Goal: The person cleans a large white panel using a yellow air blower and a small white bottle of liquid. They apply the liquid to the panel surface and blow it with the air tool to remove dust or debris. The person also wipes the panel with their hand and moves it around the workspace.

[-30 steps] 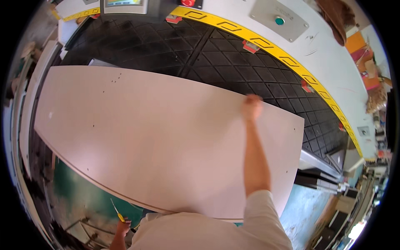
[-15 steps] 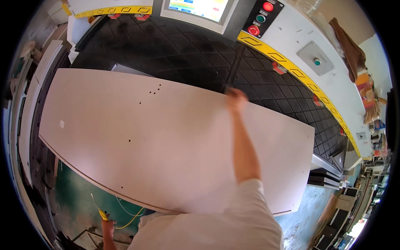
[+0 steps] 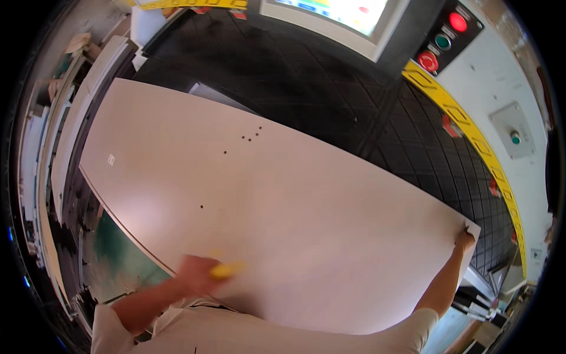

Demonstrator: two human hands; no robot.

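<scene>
I see a large pale panel (image 3: 277, 218) lying flat across a black ribbed machine bed (image 3: 330, 88), filling most of my view from the upper left down to the lower right. It carries a few small dark drilled holes (image 3: 250, 137) near its upper middle. My right hand (image 3: 466, 241) is out at the panel's far right corner, fingers curled over the edge and gripping it. My left hand (image 3: 197, 274) sits at the near edge of the panel, closed around a small yellow tool (image 3: 227, 270) (it is motion-blurred, so I cannot tell what kind of tool it is) whose tip lies over the board. Beyond the bed I see a screen (image 3: 330, 15), a column of round buttons (image 3: 442, 38) beside it, and a yellow-and-black striped border (image 3: 471, 138).
</scene>
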